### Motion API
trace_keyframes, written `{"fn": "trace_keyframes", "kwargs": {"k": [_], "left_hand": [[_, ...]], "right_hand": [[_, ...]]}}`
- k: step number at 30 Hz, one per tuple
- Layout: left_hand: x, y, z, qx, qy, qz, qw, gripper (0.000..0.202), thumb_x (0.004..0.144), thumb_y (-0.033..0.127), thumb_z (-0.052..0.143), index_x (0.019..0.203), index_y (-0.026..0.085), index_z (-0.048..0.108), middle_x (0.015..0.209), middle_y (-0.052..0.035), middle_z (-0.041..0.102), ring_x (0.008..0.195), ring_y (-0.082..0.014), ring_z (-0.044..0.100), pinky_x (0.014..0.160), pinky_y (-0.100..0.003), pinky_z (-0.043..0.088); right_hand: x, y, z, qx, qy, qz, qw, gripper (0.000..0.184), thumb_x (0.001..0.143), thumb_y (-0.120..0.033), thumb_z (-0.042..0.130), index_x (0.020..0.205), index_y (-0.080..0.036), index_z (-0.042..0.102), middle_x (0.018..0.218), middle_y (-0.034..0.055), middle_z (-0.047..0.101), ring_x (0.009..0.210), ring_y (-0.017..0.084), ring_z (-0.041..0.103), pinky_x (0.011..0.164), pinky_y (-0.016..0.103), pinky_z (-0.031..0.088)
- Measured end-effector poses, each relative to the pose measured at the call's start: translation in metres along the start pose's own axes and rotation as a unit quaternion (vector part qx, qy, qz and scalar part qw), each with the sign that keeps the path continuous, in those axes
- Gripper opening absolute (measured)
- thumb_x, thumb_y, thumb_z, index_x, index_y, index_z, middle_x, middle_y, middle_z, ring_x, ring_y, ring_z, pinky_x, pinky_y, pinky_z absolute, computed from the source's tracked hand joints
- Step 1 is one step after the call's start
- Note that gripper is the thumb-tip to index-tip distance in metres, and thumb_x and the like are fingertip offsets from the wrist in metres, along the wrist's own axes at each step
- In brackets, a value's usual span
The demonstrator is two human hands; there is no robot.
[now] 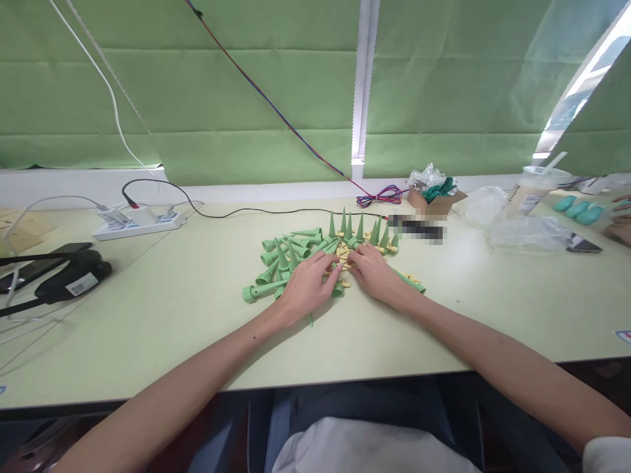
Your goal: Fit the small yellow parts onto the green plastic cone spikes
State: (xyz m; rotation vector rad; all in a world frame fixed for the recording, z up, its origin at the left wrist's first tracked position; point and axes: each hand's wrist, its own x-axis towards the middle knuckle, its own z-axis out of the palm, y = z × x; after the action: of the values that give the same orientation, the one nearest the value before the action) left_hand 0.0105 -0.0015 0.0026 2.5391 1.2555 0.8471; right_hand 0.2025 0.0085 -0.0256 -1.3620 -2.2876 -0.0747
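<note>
Green plastic cones (267, 288) with ringed bases lie heaped on the table, mostly left of my hands. Behind my fingers, several more green cones (349, 225) stand upright in a row. Small yellow plastic pieces (343, 249) are scattered in the middle of the heap. My left hand (308, 282) is over the cones, thumb and fingers bent together at the yellow pieces. Close by on the right, my right hand (375, 270) has its fingers curled among the same pieces. Whatever is between the fingertips of either hand is too small to make out.
At the left are a power strip (140, 226) and a black strapped device (73, 272). Behind on the right stand an open cardboard box (436, 203) and a drink cup (535, 190). A thin black cable (266, 210) crosses the table's back. Another person's hand (622, 220) shows far right.
</note>
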Motion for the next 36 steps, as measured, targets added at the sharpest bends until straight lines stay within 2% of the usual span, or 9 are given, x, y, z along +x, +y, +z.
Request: {"fn": "trace_keyframes", "kwargs": {"k": [4, 9, 14, 17, 23, 36], "left_hand": [[0.0, -0.001, 0.0, 0.001, 0.003, 0.0, 1.0, 0.028, 0.101, 0.033, 0.043, 0.106, 0.017, 0.066, 0.093, -0.0056, 0.066, 0.073, -0.0167, 0.06, 0.066, -0.029, 0.044], [0.0, -0.002, 0.001, 0.009, 0.01, -0.001, 1.0, 0.028, 0.101, 0.034, 0.043, 0.108, 0.018, 0.065, 0.094, -0.0055, 0.066, 0.072, -0.0163, 0.061, 0.067, -0.03, 0.044], [0.0, -0.003, 0.0, -0.013, 0.028, -0.01, 0.999, 0.028, 0.101, 0.035, 0.044, 0.116, 0.019, 0.061, 0.103, -0.006, 0.067, 0.075, -0.0162, 0.062, 0.069, -0.03, 0.046], [0.001, -0.004, 0.0, -0.027, 0.044, -0.021, 0.998, 0.029, 0.101, 0.038, 0.044, 0.119, 0.02, 0.058, 0.099, -0.0043, 0.067, 0.079, -0.0173, 0.063, 0.073, -0.031, 0.046], [0.002, -0.004, 0.001, -0.031, 0.07, -0.005, 0.997, 0.024, 0.103, 0.033, 0.039, 0.108, 0.02, 0.058, 0.101, -0.004, 0.067, 0.083, -0.0168, 0.062, 0.073, -0.029, 0.043], [0.003, -0.009, 0.002, -0.026, 0.088, 0.011, 0.996, 0.023, 0.103, 0.027, 0.039, 0.089, 0.019, 0.055, 0.08, -0.0017, 0.06, 0.069, -0.0143, 0.052, 0.065, -0.028, 0.038]], "right_hand": [[0.0, -0.002, -0.004, 0.003, 0.006, 0.009, 1.0, 0.016, 0.097, -0.013, 0.045, 0.091, -0.015, 0.06, 0.094, 0.0128, 0.058, 0.093, 0.028, 0.05, 0.084, 0.04, 0.043], [-0.001, -0.004, -0.005, 0.031, 0.05, 0.014, 0.998, 0.016, 0.099, -0.014, 0.042, 0.094, -0.017, 0.057, 0.097, 0.0128, 0.055, 0.094, 0.027, 0.05, 0.083, 0.04, 0.044], [-0.001, -0.009, -0.007, 0.104, 0.083, -0.002, 0.991, 0.016, 0.102, -0.018, 0.037, 0.1, -0.018, 0.053, 0.101, 0.0121, 0.056, 0.098, 0.026, 0.052, 0.083, 0.038, 0.045], [0.0, -0.013, -0.008, 0.156, 0.085, -0.006, 0.984, 0.014, 0.102, -0.018, 0.038, 0.099, -0.019, 0.052, 0.097, 0.0096, 0.06, 0.093, 0.024, 0.055, 0.081, 0.036, 0.045], [-0.001, -0.017, -0.009, 0.196, 0.102, -0.043, 0.974, 0.013, 0.102, -0.021, 0.041, 0.099, -0.02, 0.053, 0.096, 0.0076, 0.062, 0.089, 0.021, 0.057, 0.079, 0.034, 0.045], [-0.001, -0.022, -0.012, 0.239, 0.12, -0.041, 0.963, 0.011, 0.101, -0.022, 0.045, 0.101, -0.021, 0.056, 0.095, 0.0064, 0.065, 0.087, 0.02, 0.06, 0.079, 0.034, 0.047]]}}
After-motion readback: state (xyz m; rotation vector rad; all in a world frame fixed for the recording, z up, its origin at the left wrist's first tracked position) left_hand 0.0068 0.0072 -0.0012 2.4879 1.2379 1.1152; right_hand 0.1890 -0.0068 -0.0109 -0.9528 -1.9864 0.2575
